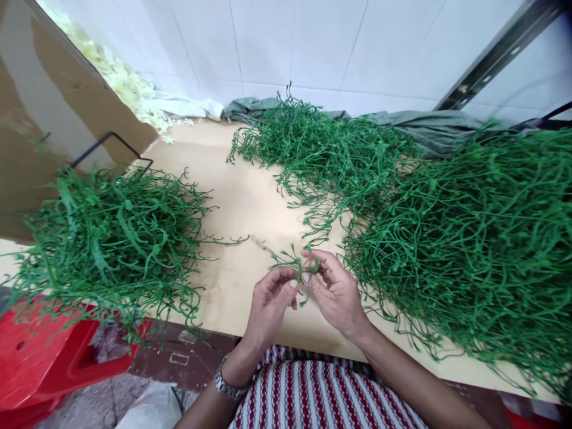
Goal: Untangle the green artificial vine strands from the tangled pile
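Observation:
My left hand [273, 301] and my right hand [336, 293] meet over the front of the table, fingertips almost touching. Between them is a small green artificial stem [290, 262] with thin branching tips, which looks like plastic. My left thumb and index finger pinch one part of it. Right thumb and fingers close around another green piece beside it; I cannot tell whether the two are joined. To the right of my hands spreads a large pile of similar green stems [473, 238], and another heap [120, 232] lies to the left.
A cardboard box [80, 107] stands at the left, with a bent black wire [109, 136] near it. Pale yellow pieces [129, 83] lie behind the box. Dark green cloth [424, 128] runs along the tiled wall. A red plastic stool [49, 363] is below the left table edge.

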{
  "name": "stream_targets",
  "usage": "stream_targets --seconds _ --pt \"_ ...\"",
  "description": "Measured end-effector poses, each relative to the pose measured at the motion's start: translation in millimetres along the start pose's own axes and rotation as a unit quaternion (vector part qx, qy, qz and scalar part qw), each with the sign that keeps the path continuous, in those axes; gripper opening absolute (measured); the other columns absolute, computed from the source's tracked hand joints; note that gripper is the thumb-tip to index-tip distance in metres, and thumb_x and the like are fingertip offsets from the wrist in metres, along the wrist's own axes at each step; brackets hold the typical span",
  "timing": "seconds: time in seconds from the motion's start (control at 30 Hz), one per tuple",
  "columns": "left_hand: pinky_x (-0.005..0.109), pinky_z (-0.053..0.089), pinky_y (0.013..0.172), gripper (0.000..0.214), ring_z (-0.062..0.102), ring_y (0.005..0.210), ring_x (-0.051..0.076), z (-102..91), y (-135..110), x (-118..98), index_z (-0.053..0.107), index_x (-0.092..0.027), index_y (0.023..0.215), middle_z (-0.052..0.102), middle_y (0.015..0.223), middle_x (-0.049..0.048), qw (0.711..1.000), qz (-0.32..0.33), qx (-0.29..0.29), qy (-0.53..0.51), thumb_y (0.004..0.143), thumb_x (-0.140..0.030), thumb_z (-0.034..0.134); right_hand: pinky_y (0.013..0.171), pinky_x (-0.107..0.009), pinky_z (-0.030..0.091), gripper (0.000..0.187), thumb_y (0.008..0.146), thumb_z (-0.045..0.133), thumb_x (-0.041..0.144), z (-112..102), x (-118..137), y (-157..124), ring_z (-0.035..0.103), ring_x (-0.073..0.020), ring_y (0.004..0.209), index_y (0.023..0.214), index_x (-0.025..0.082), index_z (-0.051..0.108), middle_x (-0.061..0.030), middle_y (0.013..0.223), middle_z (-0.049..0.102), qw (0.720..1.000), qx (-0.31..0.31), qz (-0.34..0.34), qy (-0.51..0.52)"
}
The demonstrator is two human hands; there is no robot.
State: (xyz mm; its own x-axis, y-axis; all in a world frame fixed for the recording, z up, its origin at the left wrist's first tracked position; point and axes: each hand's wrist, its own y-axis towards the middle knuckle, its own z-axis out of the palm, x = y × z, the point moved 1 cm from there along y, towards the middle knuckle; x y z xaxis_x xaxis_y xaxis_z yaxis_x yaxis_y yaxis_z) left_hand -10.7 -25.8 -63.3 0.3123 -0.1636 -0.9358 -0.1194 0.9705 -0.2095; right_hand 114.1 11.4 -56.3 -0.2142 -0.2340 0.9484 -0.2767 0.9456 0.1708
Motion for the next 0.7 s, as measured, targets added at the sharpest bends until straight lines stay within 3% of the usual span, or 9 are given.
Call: stream_targets --seconds 0.1,0.2,0.4,0.5,0.7 --pt "0.023 0.042 0.047 0.023 0.046 0.046 0.007 1.8 4.0 2.7 0.062 -0.014 0.083 0.056 0.065 -0.0011 0.995 -0.046 0.009 -0.089 0.067 -0.029 0.067 0.062 -0.024 0.049 0.018 0.079 0.049 0.014 0.7 3.9 -0.5 0.058 -0.0125 0.071 0.095 0.021 0.054 -0.0014 0.081 0.06 1.0 0.025 0.005 0.003" --pt "0.023 0.043 0.049 0.019 0.051 0.047 0.009 3.6 6.2 -0.3 0.061 -0.012 0.076 0.061 0.066 0.0002 0.992 -0.047 -0.014 -0.116 0.062 -0.022 0.07 0.057 -0.022 0.049 0.016 0.079 0.048 0.012 2.4 8.0 -1.2 0.057 -0.0115 0.065 0.092 0.021 0.053 0.0006 0.074 0.058 0.999 0.04 -0.006 0.018" --pt "0.02 0.04 0.048 0.017 0.05 0.047 0.007 11.1 4.2 -2.3 0.057 -0.013 0.067 0.057 0.057 -0.003 0.973 -0.034 -0.098 -0.207 0.059 -0.018 0.071 0.059 -0.023 0.049 0.023 0.079 0.047 0.01 6.8 2.4 -3.9 0.059 -0.0132 0.075 0.098 0.021 0.054 -0.0034 0.092 0.059 1.0 0.021 -0.012 0.016" --pt "0.018 0.04 0.05 0.02 0.051 0.05 0.006 14.2 3.4 -0.5 0.054 -0.014 0.067 0.057 0.059 -0.0032 0.959 -0.049 -0.12 -0.252 0.058 -0.015 0.071 0.055 -0.022 0.047 0.018 0.079 0.045 0.01 9.1 -2.7 -4.1 0.058 -0.0136 0.076 0.092 0.02 0.054 -0.0035 0.089 0.057 0.999 0.008 0.009 0.032" --pt "0.018 0.038 0.048 0.02 0.052 0.048 0.007 17.3 4.5 -1.2 0.051 -0.014 0.069 0.056 0.057 -0.0029 0.946 -0.105 -0.09 -0.294 0.06 -0.015 0.069 0.051 -0.02 0.044 0.013 0.08 0.043 0.009 11.2 -6.2 -4.6 0.05 -0.0086 0.058 0.084 0.02 0.046 0.0014 0.075 0.05 0.998 0.005 0.009 0.069"
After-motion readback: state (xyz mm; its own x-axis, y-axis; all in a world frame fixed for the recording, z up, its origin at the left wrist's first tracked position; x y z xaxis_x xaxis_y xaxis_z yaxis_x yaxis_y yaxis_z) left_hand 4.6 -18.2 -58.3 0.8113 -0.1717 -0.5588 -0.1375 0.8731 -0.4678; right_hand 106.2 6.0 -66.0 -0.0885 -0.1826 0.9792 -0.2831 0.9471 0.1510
